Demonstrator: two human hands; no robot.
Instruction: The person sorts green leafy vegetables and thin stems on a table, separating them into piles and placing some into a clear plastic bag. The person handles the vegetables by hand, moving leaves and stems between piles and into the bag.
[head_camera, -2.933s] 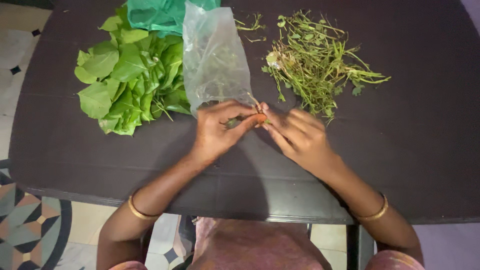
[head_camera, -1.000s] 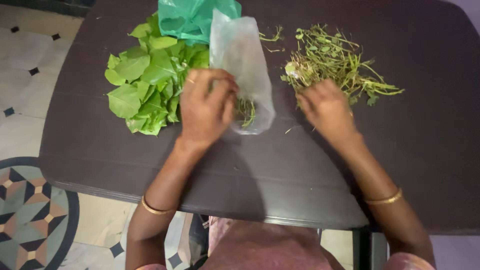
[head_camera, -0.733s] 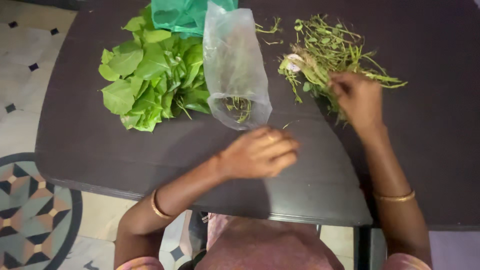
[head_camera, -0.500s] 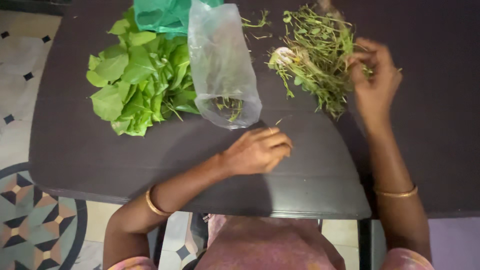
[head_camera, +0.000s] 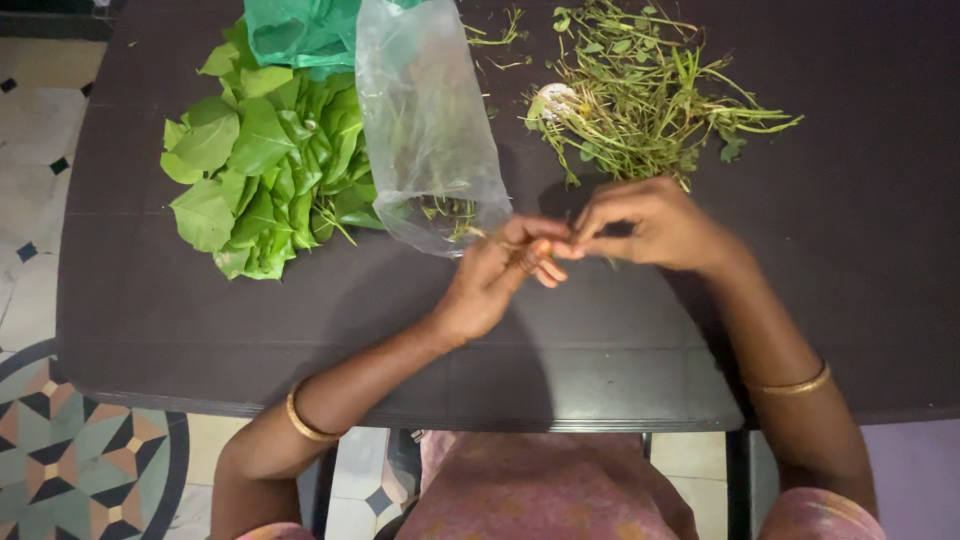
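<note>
Head view, looking down on a dark, matte rectangular tabletop (head_camera: 200, 330). At centre frame the left hand (head_camera: 495, 285) and right hand (head_camera: 655, 222) meet fingertip to fingertip, each nearly closed in a pinch; they appear to share 1 thin green sprig (head_camera: 545, 248), though it is too small and blurred to make out clearly. The hands work just below the closed lower end of a clear, crinkled plastic bag (head_camera: 425, 120), which lies flat with its mouth toward the top edge and a few green bits inside at the bottom, a placement that keeps it within easy reach of the fingers. Upper left lies a heap of broad, smooth, heart-shaped green leaves (head_camera: 255, 170), overlapped at the top by a crumpled green plastic bag (head_camera: 300, 30). Upper right, just above the right hand, sits a loose tangle of wiry green stalks with small leaves (head_camera: 640, 95). The 2 piles lie apart, on either side of the clear bag.
</note>
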